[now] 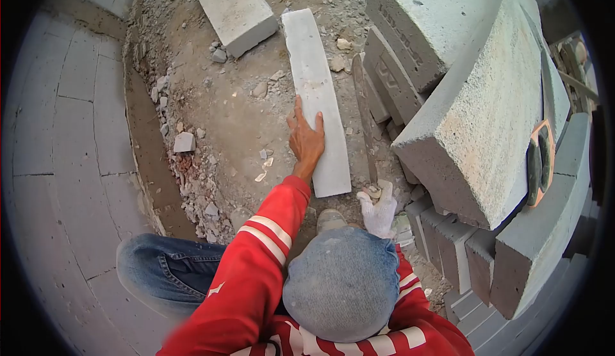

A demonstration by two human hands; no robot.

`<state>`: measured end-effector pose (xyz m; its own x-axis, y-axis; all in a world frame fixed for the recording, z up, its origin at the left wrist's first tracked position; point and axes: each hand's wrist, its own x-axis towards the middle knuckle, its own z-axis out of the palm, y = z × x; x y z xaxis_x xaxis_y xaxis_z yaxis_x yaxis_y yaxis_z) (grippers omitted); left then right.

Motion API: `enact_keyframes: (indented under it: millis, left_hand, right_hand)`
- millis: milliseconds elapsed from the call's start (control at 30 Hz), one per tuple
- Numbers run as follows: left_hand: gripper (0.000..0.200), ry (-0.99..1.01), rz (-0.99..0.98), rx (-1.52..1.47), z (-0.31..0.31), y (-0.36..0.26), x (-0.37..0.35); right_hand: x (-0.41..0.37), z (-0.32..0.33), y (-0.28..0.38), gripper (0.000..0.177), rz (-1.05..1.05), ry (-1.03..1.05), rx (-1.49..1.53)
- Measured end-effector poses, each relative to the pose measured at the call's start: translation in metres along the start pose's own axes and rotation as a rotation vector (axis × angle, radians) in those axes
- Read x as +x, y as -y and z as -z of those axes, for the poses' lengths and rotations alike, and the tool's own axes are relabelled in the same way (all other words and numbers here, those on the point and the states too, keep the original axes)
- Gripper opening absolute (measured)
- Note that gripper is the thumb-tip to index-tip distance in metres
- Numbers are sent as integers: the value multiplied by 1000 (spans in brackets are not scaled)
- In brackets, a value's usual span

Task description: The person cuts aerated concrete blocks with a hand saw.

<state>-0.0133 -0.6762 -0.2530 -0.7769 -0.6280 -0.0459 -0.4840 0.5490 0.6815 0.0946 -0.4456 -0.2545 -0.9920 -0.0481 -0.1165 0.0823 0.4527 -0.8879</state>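
My bare left hand (pixel 306 139) lies on a long, narrow grey block (pixel 315 100), its fingers apart near the block's left edge. The block rests flat on the dirt, running away from me. To its right, my right hand (pixel 379 212) wears a white glove and is closed around the near end of a long, thin, brownish blade (pixel 365 119). That blade points away from me, seen almost edge-on; its handle is hidden in the glove. My raised knee (pixel 343 282) in faded denim stands between my arms.
Large grey blocks (pixel 477 109) are stacked at the right, with a black-and-orange saw handle (pixel 541 164) against them. Another block (pixel 236 13) lies at the upper left of the ground. Rubble (pixel 184 141) lines a block wall (pixel 70 145) at left.
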Motion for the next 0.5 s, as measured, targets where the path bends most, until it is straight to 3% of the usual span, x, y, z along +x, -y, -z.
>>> enact_keyframes:
  millis: [33,100,167,300,367,500]
  left_hand:
    - [78,-3,52,-100,8,-5,-10]
    - [85,-66,-321,90,10,12,-54]
    - [93,210,-690,240,19,27,-106]
    - [99,376,-695,557,11,32,-135]
    - [105,428,-382,535,24,17,-129]
    - [109,377,-266,426,23,1,-129]
  right_hand:
    - [-6,-1,-13,54,4,11,-3]
    - [-11,-6,-35,54,-76,-52,-170]
    - [-12,-3,-31,54,-73,-37,-120]
    - [-21,-9,-39,52,-102,-25,-167]
    - [-21,-11,-25,48,-168,-1,-42]
    - [-21,-28,-14,44,-153,-44,-63]
